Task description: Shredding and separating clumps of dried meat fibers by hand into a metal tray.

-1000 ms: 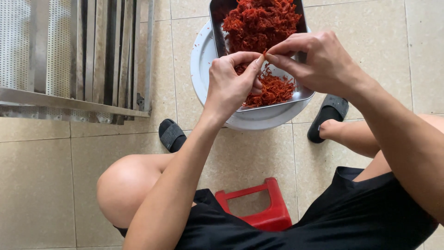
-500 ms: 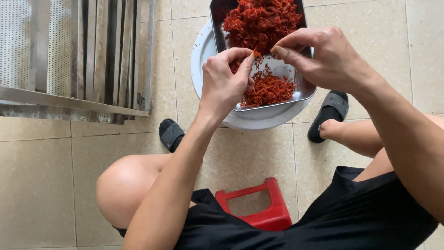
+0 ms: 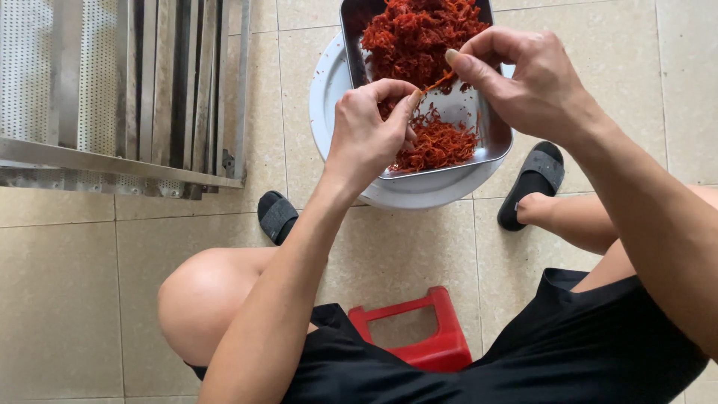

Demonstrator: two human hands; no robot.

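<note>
Nearest, low in the head view: red plastic stool (image 3: 419, 333) under black shorts (image 3: 568, 352), bare knee (image 3: 206, 299) to the left, all over tiled floor (image 3: 67, 299). Further out, two black slippers, one (image 3: 277, 215) just left of the left forearm, the other (image 3: 532, 183) on the right foot beside the basin. Then the hands. Left hand (image 3: 366, 135) closed in a pinch, thumb and forefinger tips together on a thin orange-red strand (image 3: 435, 82); right hand (image 3: 527, 78) likewise pinched on the far end of that strand. Compared with half a second ago, hands further apart and the strand drawn taut between them, no longer bunched at the fingertips; read as a single thread teased free of the clump and ready to drop. Below the hands, metal tray (image 3: 493, 142) resting on a round white basin (image 3: 329, 97); a small loose heap of separated shreds (image 3: 437, 142) at the tray's near edge, the dense dark-red mass (image 3: 419, 34) filling its far end, a bare strip of tray between. Farthest left, stack of perforated steel trays (image 3: 90, 82) standing on edge on the floor, well apart from the basin.
</note>
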